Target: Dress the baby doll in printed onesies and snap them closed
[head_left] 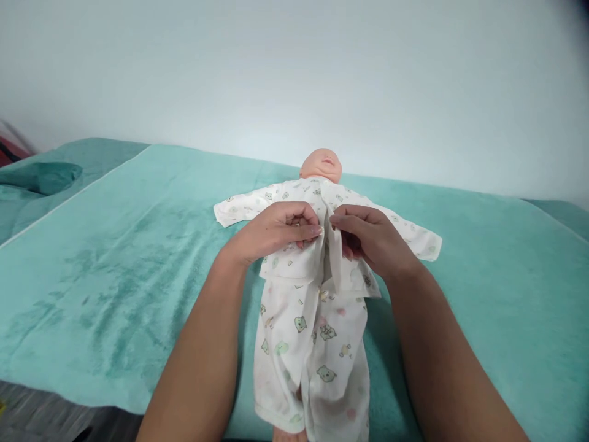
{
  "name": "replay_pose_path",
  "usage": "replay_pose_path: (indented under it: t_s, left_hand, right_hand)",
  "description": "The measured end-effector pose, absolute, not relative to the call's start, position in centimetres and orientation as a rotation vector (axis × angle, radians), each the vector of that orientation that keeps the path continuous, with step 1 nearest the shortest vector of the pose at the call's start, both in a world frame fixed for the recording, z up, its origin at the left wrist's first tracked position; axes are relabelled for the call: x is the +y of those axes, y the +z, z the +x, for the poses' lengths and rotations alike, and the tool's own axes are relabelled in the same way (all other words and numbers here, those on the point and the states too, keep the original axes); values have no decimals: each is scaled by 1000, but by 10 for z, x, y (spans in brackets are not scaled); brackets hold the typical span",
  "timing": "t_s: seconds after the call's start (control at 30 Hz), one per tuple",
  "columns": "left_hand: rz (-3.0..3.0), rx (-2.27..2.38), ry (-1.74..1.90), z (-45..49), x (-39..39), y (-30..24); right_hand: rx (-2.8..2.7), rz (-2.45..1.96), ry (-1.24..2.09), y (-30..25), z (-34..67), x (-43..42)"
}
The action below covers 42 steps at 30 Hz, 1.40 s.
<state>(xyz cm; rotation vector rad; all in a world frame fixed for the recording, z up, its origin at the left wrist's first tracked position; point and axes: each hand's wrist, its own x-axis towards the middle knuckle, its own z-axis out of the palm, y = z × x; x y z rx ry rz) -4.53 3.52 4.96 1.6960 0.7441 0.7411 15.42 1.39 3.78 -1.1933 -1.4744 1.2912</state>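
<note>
A baby doll point(322, 163) lies on its back with its head away from me, dressed in a white printed shirt point(294, 265) and matching pants point(326, 350). The shirt is parted down the front. My left hand point(288, 227) pinches the shirt's left front edge at chest height. Opposite it, my right hand point(363, 236) pinches the right front edge, which is lifted and folded outward. A narrow gap separates the two edges. The doll's sleeves stretch out to both sides, and its hands do not show. One foot point(289, 434) pokes out of a pant leg at the bottom.
A green plush cloth point(115, 294) covers the surface under the doll, with wrinkles on the left. Behind it rises a white wall point(294, 73). Bunched green fabric point(41, 177) and a red object point(13, 150) are at the far left. Dark floor point(55, 417) shows lower left.
</note>
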Motion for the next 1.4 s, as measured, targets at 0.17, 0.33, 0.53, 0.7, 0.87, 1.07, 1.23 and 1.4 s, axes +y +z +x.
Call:
replay_pose_path:
  t_s: [0.17,0.33,0.53,0.7,0.87,1.07,1.23,1.4]
  left_hand:
    - [1687,739,745,-45,35,51]
    - [1666,791,727,-43,34,51]
    - [1692,816,702,-44,35,50]
    - [1719,809,673,-45,35,50]
    - [1711,807,683,-45,35,50]
    - [1733,846,671,-44,36,50]
    - [1766,914,645,-44,35,53]
    - [1803,955,619,-42,32,57]
  right_hand:
    - [-1551,-1194,1248,40,147,10]
    - [-1564,-1164,1262,41,149,9]
    - [-1562,-1140,1280,39,151,11]
    - [-1580,-1119,1298,39,153,11]
    - [-1633,-1148,1322,40,155,10]
    - [-1639,-1081,1422,36,161,12]
    - [-1664,-1115,1400,39,160,12]
    - [-1693,-1242,1289,41,153,10]
